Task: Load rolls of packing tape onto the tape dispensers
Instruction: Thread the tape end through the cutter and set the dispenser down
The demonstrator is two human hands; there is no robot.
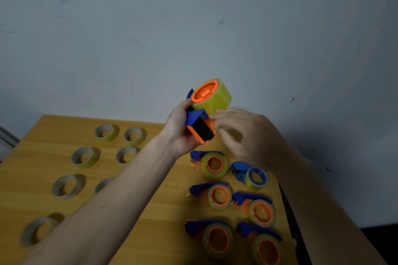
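Fingers of our left hand (179, 129) curl round the dispenser (199, 126), raised above the table (150, 178), tape roll (212, 95) mounted; our right hand (243, 133) pinches beside it, the held thing unclear.

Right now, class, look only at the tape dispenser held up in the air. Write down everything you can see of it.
The held dispenser looks like plastic: a blue frame, an orange hub and a dark roller at its lower end. A yellowish clear tape roll sits on the hub. It is raised above the wooden table, tilted, hub face towards the camera. The left hand grips its body; the right hand has its fingertips at the roller end, blurred.
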